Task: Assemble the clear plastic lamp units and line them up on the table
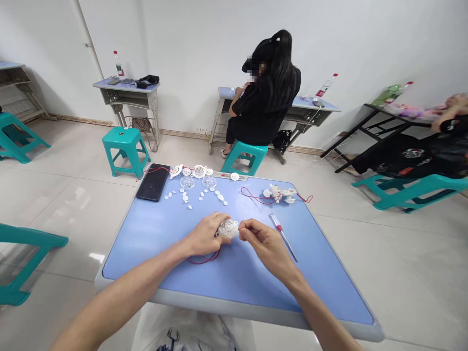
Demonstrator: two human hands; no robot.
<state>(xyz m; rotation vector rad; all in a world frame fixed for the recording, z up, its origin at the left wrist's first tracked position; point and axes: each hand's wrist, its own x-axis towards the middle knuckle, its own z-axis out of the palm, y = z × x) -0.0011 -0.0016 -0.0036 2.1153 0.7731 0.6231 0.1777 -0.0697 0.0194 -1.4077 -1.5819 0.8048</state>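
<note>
In the middle of the blue table (175,263), my left hand (208,233) is closed around a round, clear and white plastic piece (228,228). From beneath that hand a red cord (204,259) trails onto the tabletop. Thumb and index finger of my right hand (261,239) are pinched together at the right edge of the same piece; whatever is between those fingertips is hidden. A screwdriver (283,236) with a clear and red handle lies right of my right hand. Toward the back sit small white plastic parts (185,198) and two clear round covers (187,182).
A black phone (153,183) lies at the table's back left. White assembled pieces with red cord (280,193) rest at the back right. Beyond are a teal stool (124,141), a seated person in black (266,97), and another person's sleeve and stool at right.
</note>
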